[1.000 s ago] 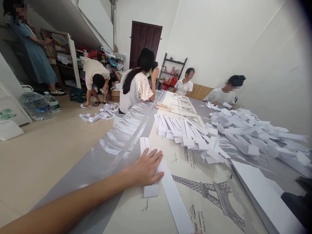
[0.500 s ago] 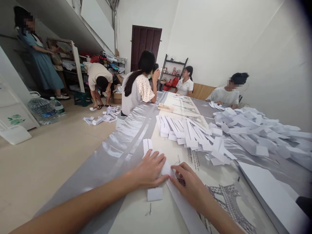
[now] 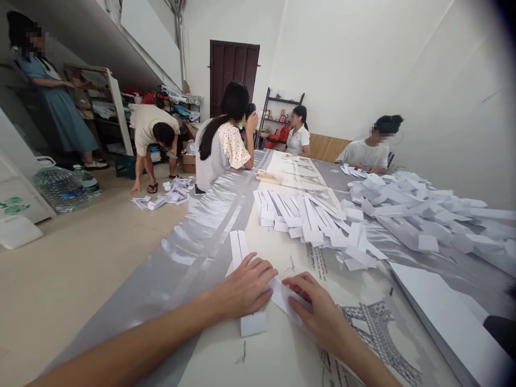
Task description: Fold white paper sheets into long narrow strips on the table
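— What's on the left?

— My left hand [image 3: 245,287] stays flat as it was a second ago, grip wide, pinning the paper strip [image 3: 237,247] to the desk [image 3: 193,258] near its left edge.

— And to the right?

— My right hand [image 3: 318,314], out of view a second ago, has come in just beside it. Its grip is narrow, pinching the paper strip. Beyond, the heap of strips [image 3: 314,220] lies unchanged.
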A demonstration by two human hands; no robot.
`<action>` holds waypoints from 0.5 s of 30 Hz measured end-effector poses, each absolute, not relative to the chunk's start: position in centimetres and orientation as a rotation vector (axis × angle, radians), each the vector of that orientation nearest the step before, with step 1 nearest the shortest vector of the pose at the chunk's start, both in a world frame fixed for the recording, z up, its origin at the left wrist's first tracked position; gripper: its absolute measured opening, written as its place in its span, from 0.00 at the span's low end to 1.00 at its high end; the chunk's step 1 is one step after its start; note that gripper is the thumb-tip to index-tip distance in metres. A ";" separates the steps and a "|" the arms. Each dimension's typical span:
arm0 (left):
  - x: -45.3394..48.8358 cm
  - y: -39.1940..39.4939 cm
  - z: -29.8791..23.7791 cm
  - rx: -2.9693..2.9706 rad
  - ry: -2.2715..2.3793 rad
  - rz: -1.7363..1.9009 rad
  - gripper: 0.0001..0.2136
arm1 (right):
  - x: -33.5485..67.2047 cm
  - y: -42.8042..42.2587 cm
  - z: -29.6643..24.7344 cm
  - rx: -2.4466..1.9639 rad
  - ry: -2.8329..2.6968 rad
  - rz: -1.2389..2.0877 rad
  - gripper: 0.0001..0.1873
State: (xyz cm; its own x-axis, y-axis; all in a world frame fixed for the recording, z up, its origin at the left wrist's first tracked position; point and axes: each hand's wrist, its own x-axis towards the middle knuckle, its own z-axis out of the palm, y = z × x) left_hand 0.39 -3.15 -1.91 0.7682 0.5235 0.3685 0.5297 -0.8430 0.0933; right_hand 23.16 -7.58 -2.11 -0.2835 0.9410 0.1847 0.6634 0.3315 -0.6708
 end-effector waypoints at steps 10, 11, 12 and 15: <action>0.7 -3.7 -1.5 -2.942 -0.710 -0.645 0.09 | 22.6 -8.2 -0.8 -1.435 -2.037 0.634 0.09; 0.8 -3.8 -1.4 -2.951 -0.699 -0.646 0.09 | 22.6 -8.2 -0.7 -1.450 -2.037 0.649 0.07; 0.8 -3.9 -1.3 -2.963 -0.691 -0.654 0.10 | 22.6 -8.2 -0.6 -1.462 -2.036 0.674 0.06; 0.7 -3.9 -1.0 -3.036 -0.698 -0.695 0.07 | 23.0 -8.2 0.0 -1.457 -2.023 0.797 0.08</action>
State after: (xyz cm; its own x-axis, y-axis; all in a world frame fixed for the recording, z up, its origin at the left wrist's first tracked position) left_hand 0.68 -3.91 -1.01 0.8098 0.4264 0.4030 0.4047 -0.9033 0.1425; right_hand 22.97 -8.17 -0.04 -0.2877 0.9551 0.0705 0.6506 0.2489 -0.7175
